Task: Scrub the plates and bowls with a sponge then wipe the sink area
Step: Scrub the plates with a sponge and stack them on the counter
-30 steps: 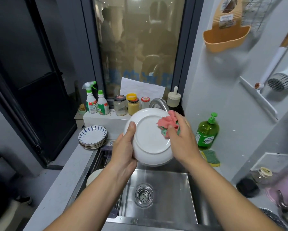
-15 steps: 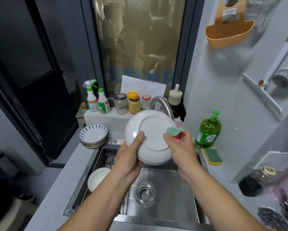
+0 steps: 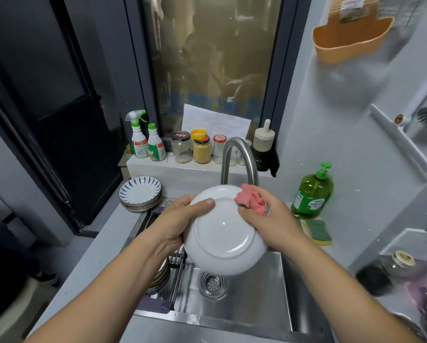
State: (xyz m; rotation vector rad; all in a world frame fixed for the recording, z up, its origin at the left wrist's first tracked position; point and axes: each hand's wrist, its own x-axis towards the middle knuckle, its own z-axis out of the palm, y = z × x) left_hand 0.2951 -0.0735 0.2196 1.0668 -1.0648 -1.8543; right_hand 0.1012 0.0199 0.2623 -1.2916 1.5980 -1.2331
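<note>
Item in hand: one white plate (image 3: 223, 233), tilted over the steel sink (image 3: 262, 295) with its underside and foot ring turned toward us. Our left hand (image 3: 177, 219) grips the left rim with the thumb laid flat across the underside; the other fingers are hidden behind the plate. Our right hand (image 3: 271, 219) is curled round a crumpled pink sponge (image 3: 249, 200) with a green edge and presses it against the plate's upper right rim, just below the faucet (image 3: 239, 157). No running water shows. Status, as we judge it: scrubbing is under way on this plate's back; whether its face is done we cannot tell. Washed or waiting, unclear which: a stack of blue-striped plates (image 3: 140, 191) on the counter at the sink's far left corner, apart from our hands. Likewise unsorted: several dishes (image 3: 161, 276) on edge in the rack (image 3: 180, 266) at the sink's left side, partly hidden by our left forearm. We cannot make out any bowl for certain. Supplies on the right: a green dish-soap bottle (image 3: 312, 194) and, just beside it, a yellow-and-green scouring pad (image 3: 317, 232) on the counter. Outstanding: any unwashed dishes, then the wipe of the sink area, which we judge not yet begun.
</note>
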